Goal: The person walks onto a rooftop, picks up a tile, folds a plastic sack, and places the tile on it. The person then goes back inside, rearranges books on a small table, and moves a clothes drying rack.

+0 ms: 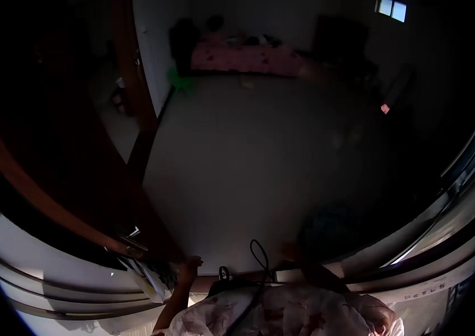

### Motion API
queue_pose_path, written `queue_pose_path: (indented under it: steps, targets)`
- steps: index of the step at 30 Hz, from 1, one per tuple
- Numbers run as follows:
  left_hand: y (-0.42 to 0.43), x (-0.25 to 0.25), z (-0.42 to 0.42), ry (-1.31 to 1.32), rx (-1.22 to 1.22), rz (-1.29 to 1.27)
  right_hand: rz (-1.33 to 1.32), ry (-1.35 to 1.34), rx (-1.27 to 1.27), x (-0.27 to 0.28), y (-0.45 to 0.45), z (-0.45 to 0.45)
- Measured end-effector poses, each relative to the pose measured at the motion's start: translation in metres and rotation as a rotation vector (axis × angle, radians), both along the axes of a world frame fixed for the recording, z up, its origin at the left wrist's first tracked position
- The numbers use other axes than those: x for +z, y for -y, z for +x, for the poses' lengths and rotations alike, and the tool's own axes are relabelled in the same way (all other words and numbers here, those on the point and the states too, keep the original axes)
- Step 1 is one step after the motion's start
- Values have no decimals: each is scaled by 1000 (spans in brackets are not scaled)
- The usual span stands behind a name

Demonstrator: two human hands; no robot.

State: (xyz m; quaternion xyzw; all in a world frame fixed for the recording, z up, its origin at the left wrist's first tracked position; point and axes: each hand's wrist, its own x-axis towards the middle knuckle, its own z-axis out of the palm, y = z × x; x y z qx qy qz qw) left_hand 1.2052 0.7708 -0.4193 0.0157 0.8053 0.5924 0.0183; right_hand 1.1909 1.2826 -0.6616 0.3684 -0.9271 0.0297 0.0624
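My left hand (189, 269) is low in the head view, beside the lower edge of a dark brown door (103, 185). Its fingers look partly spread, and I see nothing in them. In deep shadow to the right is my right hand (292, 252); its fingers are too dark to make out. Between the two hands a thin black cable (260, 252) rises in a loop in front of my light patterned clothing (304, 311). A metal door handle (133, 231) shows on the door, left of my left hand.
Ahead stretches a dim grey floor (248, 145). A bed with a pink cover (243, 57) stands against the far wall, and a green object (181, 81) lies near its left end. At left is a doorway (117, 106); a dark bluish heap (332, 227) sits at lower right.
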Motion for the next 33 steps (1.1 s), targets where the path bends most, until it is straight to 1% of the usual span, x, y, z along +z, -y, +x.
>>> queue_pose_path:
  steps: [2,3,4,5,6,8,10,12,14,15,17,18,19,20,21,22,23,24,25,26,27,28,29,30,31,32,33]
  targets:
    - [-28,52,-69,-199,-97,-111,190,-17,-284,114,13,9]
    - [-35,58,-103,-198,-93,-110,200,220,-361,121,7,5]
    - [-39,57,-135,-312,-137,-45,219,440,-458,111,-5,3]
    - [-41,57,-166,-429,-182,21,156,658,-585,119,-7,3]
    - [-42,58,-194,-424,-170,21,62,811,-722,123,-6,-4]
    - [-41,64,-238,-223,-45,-48,-60,997,-905,129,0,-29]
    - [-27,59,-273,-205,24,-26,-80,1092,-962,130,8,-70]
    - [-5,57,-311,-157,118,-13,-29,1148,-915,126,10,-123]
    - [40,14,-345,-166,185,15,66,1170,-817,124,13,-185]
    - [60,0,-358,-159,233,47,152,1165,-720,121,14,-219]
    - [88,3,-376,-89,355,149,469,1070,-400,123,20,-299]
    - [92,27,-384,-109,398,101,637,981,-267,126,28,-345]
    - [102,25,-393,-106,433,100,685,905,-249,115,30,-390]
    - [113,22,-395,-158,454,253,387,786,-399,101,31,-441]
    - [122,16,-399,-214,473,407,144,966,-662,35,27,-502]
    - [127,21,-406,-172,556,256,-208,932,-637,59,53,-551]
    - [129,25,-413,-165,593,263,-536,903,-552,110,90,-601]
    - [132,28,-421,-100,660,137,-665,1010,-702,167,132,-641]
    - [139,28,-433,-32,719,10,-567,918,-700,186,164,-681]
    - [148,26,-450,11,760,13,-506,845,-641,201,195,-716]
    - [158,14,-463,15,779,14,-416,830,-583,222,222,-741]
    - [171,-1,-480,29,815,80,-421,834,-531,232,246,-757]
    - [184,-10,-502,38,848,152,-427,831,-481,236,268,-778]
    - [200,-16,-530,24,858,165,-332,823,-403,229,284,-796]
    - [211,-11,-556,28,863,123,-229,813,-324,221,294,-804]
    - [217,-7,-577,44,875,83,-101,831,-269,215,297,-811]
    - [227,-10,-599,45,899,97,26,850,-211,210,300,-818]
